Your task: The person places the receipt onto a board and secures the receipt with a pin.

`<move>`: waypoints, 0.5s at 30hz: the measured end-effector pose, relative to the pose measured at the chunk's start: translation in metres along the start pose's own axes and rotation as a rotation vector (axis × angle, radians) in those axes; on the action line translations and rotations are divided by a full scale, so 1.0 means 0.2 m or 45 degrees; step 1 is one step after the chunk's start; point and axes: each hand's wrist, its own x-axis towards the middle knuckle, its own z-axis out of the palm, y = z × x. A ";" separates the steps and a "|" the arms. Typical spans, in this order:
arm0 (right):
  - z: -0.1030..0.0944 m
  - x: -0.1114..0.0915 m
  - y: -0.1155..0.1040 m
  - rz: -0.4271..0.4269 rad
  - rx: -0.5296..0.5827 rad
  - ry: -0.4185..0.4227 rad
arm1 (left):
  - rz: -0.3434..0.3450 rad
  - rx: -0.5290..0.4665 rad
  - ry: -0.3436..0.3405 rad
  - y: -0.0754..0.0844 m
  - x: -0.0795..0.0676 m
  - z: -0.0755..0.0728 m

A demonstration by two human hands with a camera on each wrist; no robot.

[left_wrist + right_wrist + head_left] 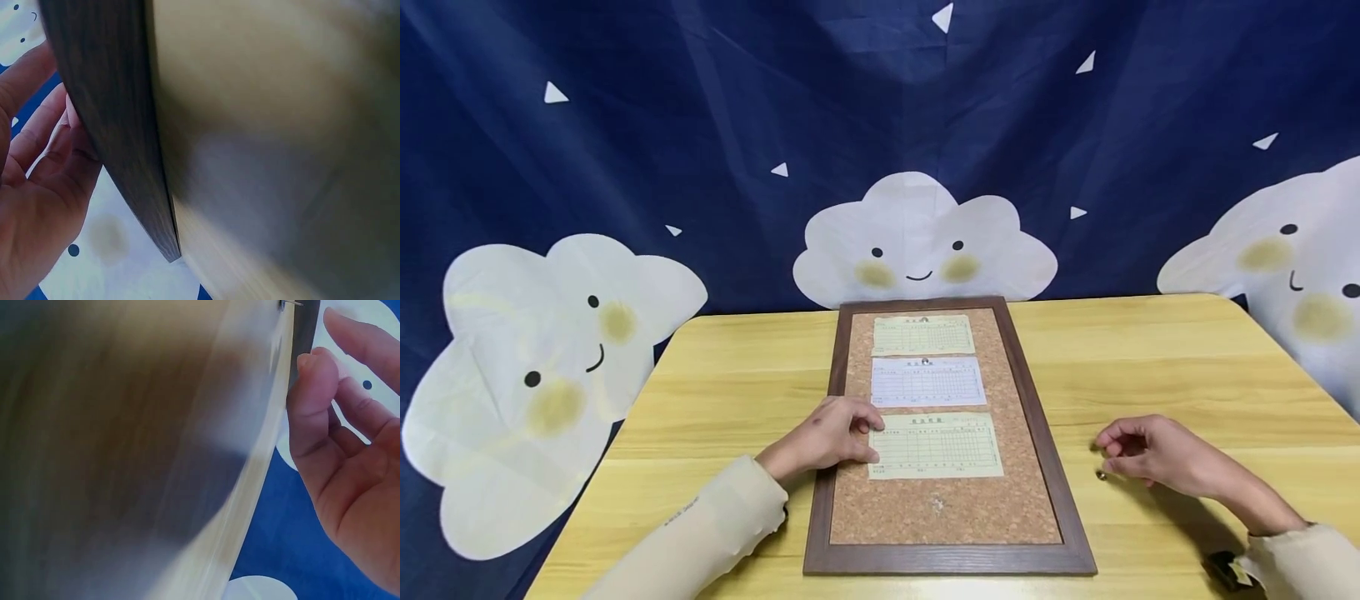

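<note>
A light green printed slip point(936, 450) lies on the cork board point(955, 521), below a white slip point(927, 385) and another green slip point(922, 337). My left hand point(835, 433) reaches over the frame's left side, thumb and fingertips resting on the lower slip's left edge. In the left wrist view, that hand point(44, 181) is beside the dark wooden frame point(109, 94). My right hand point(1165, 458) is low over the table right of the board, thumb and index finger apart, close to a small brassy thumbtack point(1101, 475). A tack's point(282, 305) thin point shows in the right wrist view.
A small round pin head sits at the top middle of each of the two upper slips. The dark frame point(947, 560) surrounds the cork on a wooden table point(737, 358). Behind hangs a navy cloth point(737, 100) with white clouds.
</note>
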 end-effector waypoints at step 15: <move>-0.01 0.00 0.00 0.008 0.024 -0.058 | -0.032 0.000 -0.005 0.02 0.00 0.00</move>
